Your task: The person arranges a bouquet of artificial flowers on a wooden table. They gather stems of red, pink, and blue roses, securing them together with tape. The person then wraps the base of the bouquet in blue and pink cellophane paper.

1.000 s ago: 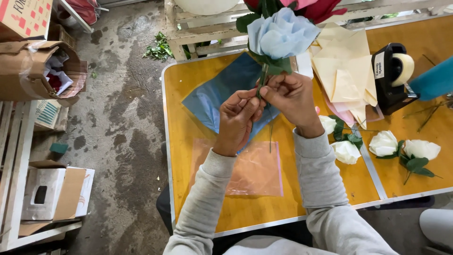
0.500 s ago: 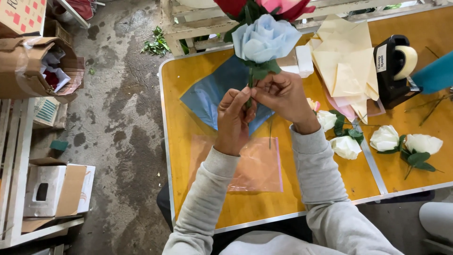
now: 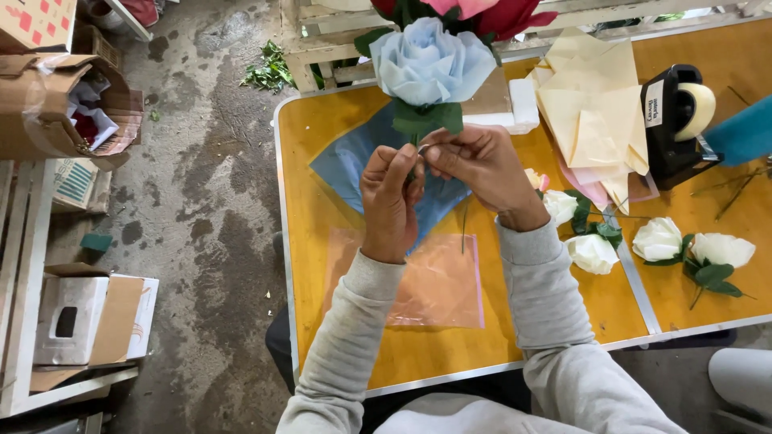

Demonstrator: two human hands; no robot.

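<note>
Head view, looking straight down. Left hand [image 3: 392, 201] was closed in a pinch round the thin green stem [image 3: 413, 161] of a pale blue paper rose [image 3: 432, 64], fingers curled, thumb side toward the bloom. Right hand [image 3: 481, 165] gripped the same stem just beneath the green leaves [image 3: 428, 119], fingertips meeting those of the left. The rose was held upright above the worktop [image 3: 322, 128], bloom away from the body; judged that two pinches close together kept the slender stem steady and let the fingers work right at the base of the leaves.

Beneath the hands lay a blue sheet [image 3: 354, 165], and nearer the body a pink translucent sheet [image 3: 438, 281], both flat on the yellow surface, apart from the rose. To the right: several white paper roses [image 3: 655, 239] with green leaves, lying loose. A stack of cream paper pieces [image 3: 591, 120] sat beside a black tape dispenser [image 3: 671, 124], within reach of the right hand. Red and pink blooms [image 3: 490, 12] stood behind the blue one at the far edge. Cardboard boxes [image 3: 56, 104] lay on the wet concrete floor [image 3: 201, 201] to the left.
</note>
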